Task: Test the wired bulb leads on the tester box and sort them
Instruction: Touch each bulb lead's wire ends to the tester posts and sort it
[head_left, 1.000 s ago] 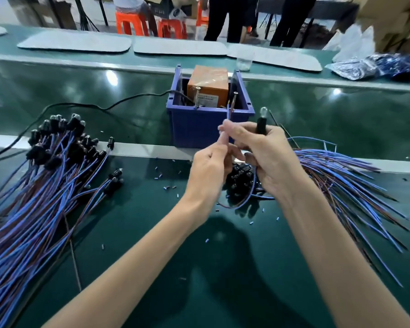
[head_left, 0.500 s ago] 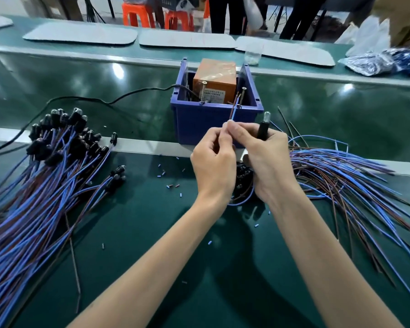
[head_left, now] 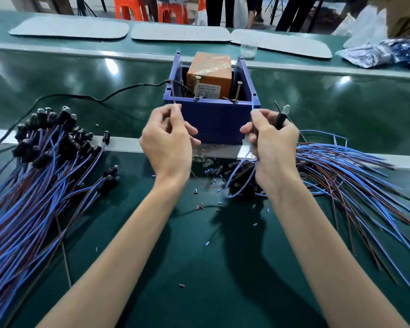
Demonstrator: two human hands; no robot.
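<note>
The left hand (head_left: 166, 143) is pinching one wire end of a bulb lead (head_left: 280, 120), and the right hand (head_left: 272, 147) is gripping that lead's black holder, bulb upward, and seemingly pinching the other wire end, which is too thin to make out. Half a second ago the hands were meeting; now they are spreading the wires just near of the tester box (head_left: 211, 119), probably readying each end for one of its two upright screws (head_left: 197, 88). Bundles of leads are lying left (head_left: 45, 143) and right (head_left: 341, 166) on the table (head_left: 199, 268).
</note>
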